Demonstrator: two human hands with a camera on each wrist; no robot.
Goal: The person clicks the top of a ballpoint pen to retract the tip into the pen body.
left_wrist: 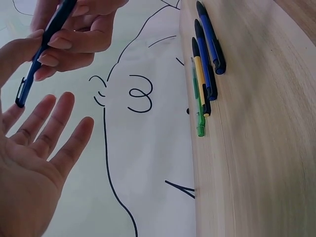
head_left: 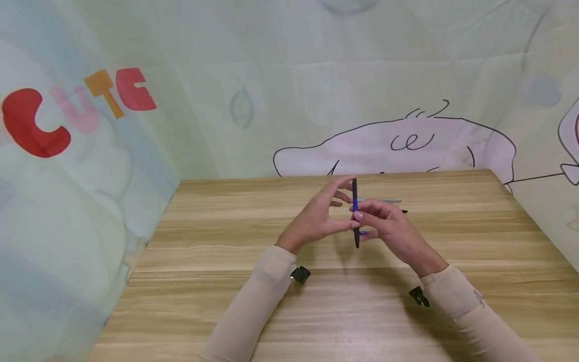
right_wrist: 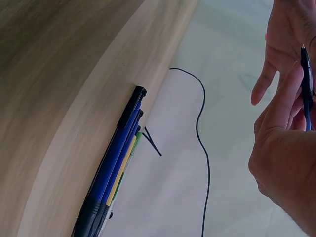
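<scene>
A slim blue pen (head_left: 355, 195) with black ends stands nearly upright between my hands, above the table. My right hand (head_left: 400, 229) pinches its lower half between thumb and fingers. The thumb of my left hand (head_left: 314, 213) touches the barrel low down, while the left index fingertip meets the top end. In the left wrist view, the other left fingers are spread and off the pen, whose clip lies by the index finger. The pen's metal point shows in the right wrist view.
Behind the hands, several pens lie side by side on the wooden table (head_left: 217, 226): two blue pens (left_wrist: 211, 42), a yellow-and-black pen (left_wrist: 199, 69) and a green pen (left_wrist: 200, 111). A printed cloth (head_left: 208, 100) hangs along the table's far and left edges.
</scene>
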